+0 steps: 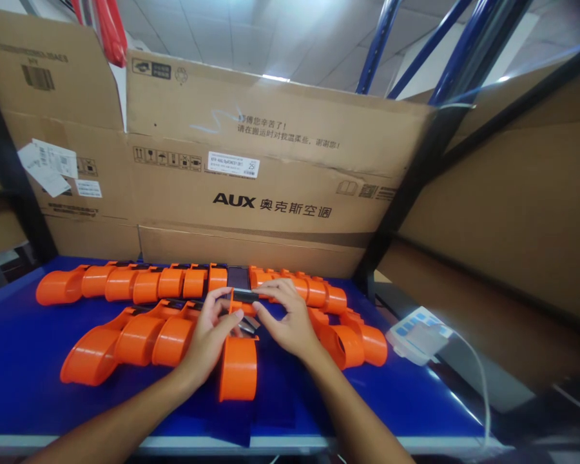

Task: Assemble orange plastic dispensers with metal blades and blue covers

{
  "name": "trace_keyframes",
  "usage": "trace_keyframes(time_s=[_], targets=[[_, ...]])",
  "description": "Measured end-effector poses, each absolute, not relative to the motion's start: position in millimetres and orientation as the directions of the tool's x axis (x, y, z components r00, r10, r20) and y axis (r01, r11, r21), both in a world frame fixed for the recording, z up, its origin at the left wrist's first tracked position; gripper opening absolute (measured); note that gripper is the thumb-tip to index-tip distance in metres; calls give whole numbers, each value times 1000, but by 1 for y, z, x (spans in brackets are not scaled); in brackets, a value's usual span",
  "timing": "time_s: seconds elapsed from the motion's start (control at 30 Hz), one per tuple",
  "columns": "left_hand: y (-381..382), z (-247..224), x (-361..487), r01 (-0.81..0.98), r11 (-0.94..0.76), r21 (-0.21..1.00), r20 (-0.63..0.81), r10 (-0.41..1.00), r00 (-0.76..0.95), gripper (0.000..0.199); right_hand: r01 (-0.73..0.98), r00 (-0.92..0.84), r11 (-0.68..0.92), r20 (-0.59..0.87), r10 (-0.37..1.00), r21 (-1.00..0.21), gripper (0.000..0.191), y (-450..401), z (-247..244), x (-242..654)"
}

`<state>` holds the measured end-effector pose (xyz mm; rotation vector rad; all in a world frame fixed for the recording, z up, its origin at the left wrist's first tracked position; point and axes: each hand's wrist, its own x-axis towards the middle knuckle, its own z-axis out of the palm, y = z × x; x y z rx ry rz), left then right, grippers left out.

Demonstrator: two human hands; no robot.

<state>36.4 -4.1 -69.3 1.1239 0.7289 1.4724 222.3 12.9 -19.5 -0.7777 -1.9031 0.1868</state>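
My left hand (209, 332) has its fingers closed around a small orange plastic part (244, 308). A dark strip with a pale ridged edge (245, 296) lies along the top of that part. Coming from the other side, my right hand (290, 317) pinches the strip's right end between thumb and fingers. Just below the hands is an orange cup-shaped piece (238, 370), round end towards me; whether it joins the held part cannot be made out. A shiny metallic bit (248, 325) shows between the hands, too small to name.
Orange cup-shaped pieces stand in a back row (145, 285) and a nearer row (140, 338) on the blue tabletop (24, 341). A white device with a cable (418, 335) sits at the right edge. Cardboard (270, 174) walls the back; a dark post (396, 200) rises at right.
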Motion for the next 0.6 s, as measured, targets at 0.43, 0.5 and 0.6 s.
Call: trace_keyframes(time_s=[0.43,0.5,0.6], targets=[[-7,-66,36,-417,-184,890,227,972,56,56,650,-360,619,538,762,-441,11,23,-9,252],[-7,-66,36,-420,-179,890,222,973,56,56,731,-448,584,398,801,-353,7,23,-8,259],[-9,-64,36,-419,-174,891,214,976,51,57,800,-510,543,189,839,-254,4,20,-10,264]])
